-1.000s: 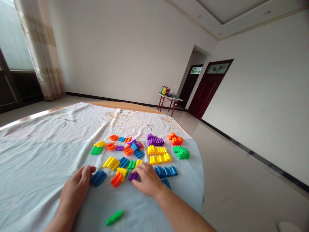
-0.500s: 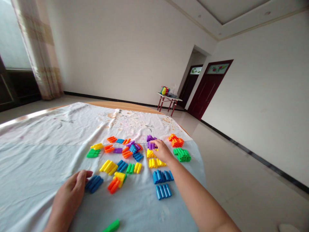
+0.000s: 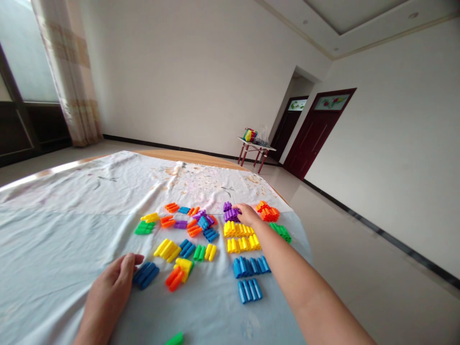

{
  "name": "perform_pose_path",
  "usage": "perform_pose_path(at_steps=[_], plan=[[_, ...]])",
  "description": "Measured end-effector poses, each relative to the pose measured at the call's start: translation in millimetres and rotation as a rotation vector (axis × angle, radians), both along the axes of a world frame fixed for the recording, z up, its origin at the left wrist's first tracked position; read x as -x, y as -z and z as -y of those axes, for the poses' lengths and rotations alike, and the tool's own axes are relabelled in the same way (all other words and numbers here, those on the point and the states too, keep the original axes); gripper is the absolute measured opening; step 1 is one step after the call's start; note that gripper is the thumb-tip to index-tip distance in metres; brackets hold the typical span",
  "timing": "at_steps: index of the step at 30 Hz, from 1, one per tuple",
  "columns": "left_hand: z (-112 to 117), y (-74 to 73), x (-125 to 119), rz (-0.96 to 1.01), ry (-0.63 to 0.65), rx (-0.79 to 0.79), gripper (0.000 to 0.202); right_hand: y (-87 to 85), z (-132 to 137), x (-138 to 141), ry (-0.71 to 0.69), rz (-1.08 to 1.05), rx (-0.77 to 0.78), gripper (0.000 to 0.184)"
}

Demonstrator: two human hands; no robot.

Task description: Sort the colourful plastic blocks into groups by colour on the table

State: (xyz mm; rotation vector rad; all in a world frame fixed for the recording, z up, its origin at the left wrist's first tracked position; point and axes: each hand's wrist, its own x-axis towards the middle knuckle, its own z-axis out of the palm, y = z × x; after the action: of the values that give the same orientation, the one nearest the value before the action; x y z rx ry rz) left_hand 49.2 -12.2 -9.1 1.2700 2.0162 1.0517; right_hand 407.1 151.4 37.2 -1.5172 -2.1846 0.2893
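Note:
My left hand (image 3: 113, 282) rests on the cloth with its fingers loosely extended, holding nothing. Right beside its fingertips lies a joined set of dark blue plastic tubes (image 3: 146, 275). Farther out, my right hand (image 3: 246, 214) has its fingers closed at the right end of purple plastic tubes (image 3: 232, 214); the fingertips are partly hidden. Yellow tubes (image 3: 243, 244) lie in rows just nearer to me, followed by blue rows (image 3: 250, 291). Orange tubes (image 3: 269, 214) are stacked right of that hand, and green ones (image 3: 281, 233) are partly covered by the forearm.
Mixed tube sets, among them yellow (image 3: 167, 249), orange (image 3: 174, 278) and green ones (image 3: 144, 227), lie scattered between the hands. A green piece (image 3: 175, 339) lies at the near edge. The wrinkled tablecloth (image 3: 89, 230) covers a round table. A small table (image 3: 257, 143) stands beyond.
My right hand has shifted right along the purple tubes, uncovering more of the purple and yellow rows. My left hand stays beside the blue tubes. The view has turned slightly left.

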Motion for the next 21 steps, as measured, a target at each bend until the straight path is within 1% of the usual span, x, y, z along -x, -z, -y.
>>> perform_pose_path(at_steps=[3,6,8,10,12,14,16,18,21], plan=[[2.3,-4.5,-2.5,-0.002,-0.005,-0.007,0.047,-3.7,4.2,1.8,0.001,-0.015,-0.032,0.050],[3.5,-7.3,-4.5,-0.003,0.004,-0.025,0.045,-12.4,23.0,13.0,0.011,-0.046,-0.102,0.051],[3.3,-7.0,-5.0,-0.011,0.003,-0.037,0.045,-15.9,45.4,28.7,-0.021,-0.099,-0.157,0.044],[2.6,-5.6,-5.3,-0.021,-0.007,-0.044,0.046,-14.0,73.1,50.0,-0.113,-0.176,-0.184,0.035],[2.3,-4.6,-5.5,-0.021,-0.012,-0.052,0.047,-6.8,100.7,73.0,-0.219,-0.199,-0.140,0.027],[2.8,-4.8,-5.9,-0.012,-0.007,-0.064,0.047,2.8,122.5,92.8,-0.251,-0.144,-0.105,0.025],[3.7,-6.0,-6.3,-0.005,-0.003,-0.074,0.047,10.9,135.3,106.2,-0.222,-0.039,-0.091,0.027],[4.2,-6.7,-6.2,-0.003,-0.003,-0.082,0.046,15.3,139.8,112.8,-0.173,0.064,-0.081,0.031],[3.0,-5.0,-5.1,-0.004,-0.002,-0.090,0.046,14.6,139.2,113.7,-0.136,0.153,-0.060,0.030]])
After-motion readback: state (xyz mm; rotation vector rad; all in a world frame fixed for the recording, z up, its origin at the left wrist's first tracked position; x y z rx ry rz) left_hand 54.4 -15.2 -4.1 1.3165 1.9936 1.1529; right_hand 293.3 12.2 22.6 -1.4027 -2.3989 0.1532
